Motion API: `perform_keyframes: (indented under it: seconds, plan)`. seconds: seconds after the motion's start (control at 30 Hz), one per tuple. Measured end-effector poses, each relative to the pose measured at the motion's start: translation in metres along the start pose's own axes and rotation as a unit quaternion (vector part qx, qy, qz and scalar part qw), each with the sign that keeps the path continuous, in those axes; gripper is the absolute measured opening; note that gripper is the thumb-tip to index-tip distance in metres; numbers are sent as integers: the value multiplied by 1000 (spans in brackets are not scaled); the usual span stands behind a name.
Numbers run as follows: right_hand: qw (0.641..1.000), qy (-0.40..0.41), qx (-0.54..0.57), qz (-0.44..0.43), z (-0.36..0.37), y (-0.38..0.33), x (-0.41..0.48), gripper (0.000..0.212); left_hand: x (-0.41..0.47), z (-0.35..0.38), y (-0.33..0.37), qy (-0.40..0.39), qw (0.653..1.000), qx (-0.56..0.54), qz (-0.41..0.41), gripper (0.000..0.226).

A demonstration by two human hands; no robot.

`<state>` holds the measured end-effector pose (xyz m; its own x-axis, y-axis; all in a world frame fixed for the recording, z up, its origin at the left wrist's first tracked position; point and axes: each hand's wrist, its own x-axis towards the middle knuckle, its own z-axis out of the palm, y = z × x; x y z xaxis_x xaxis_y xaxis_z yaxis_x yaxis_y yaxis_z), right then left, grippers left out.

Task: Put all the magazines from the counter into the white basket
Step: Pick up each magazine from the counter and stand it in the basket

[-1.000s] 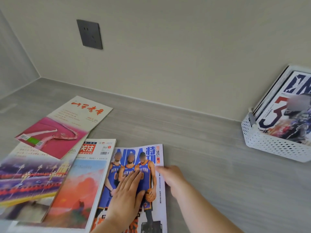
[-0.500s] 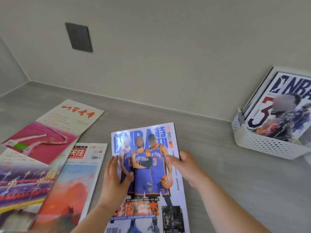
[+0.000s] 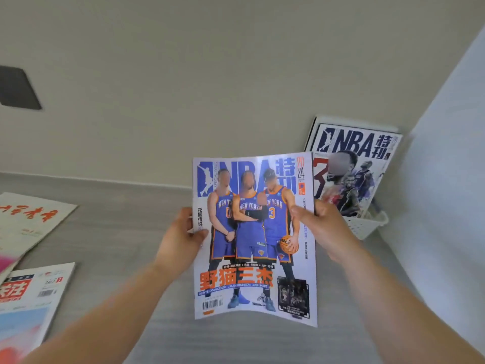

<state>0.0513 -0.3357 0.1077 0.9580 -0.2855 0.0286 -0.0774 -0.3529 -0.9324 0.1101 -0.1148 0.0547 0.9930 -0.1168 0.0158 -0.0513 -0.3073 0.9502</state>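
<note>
A dark wall plate (image 3: 17,88) on the beige wall (image 3: 210,74).

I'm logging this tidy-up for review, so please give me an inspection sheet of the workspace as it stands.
Surface: grey wood-grain counter.
Job's things: NBA magazine held up off the counter; white basket at right already holds another NBA issue; two magazines lie at left, with a pink cover edge beside them.
Clutter: nothing seen.
Grippers: left hand and right hand grip the magazine's side edges.
Cables: nothing seen.
Surroundings: beige wall, dark wall plate.
</note>
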Motion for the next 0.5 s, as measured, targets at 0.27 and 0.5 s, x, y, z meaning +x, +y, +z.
perform_keyframes:
  seconds: [0.27,0.5]
  plan:
    - [976,185,-99,-64,-109,-9,56,38,54,102,94,7,991,-39,132,28]
    - [962,159,-204,-89,-178,1,99,13,101,172,130,36,983,5,182,28]
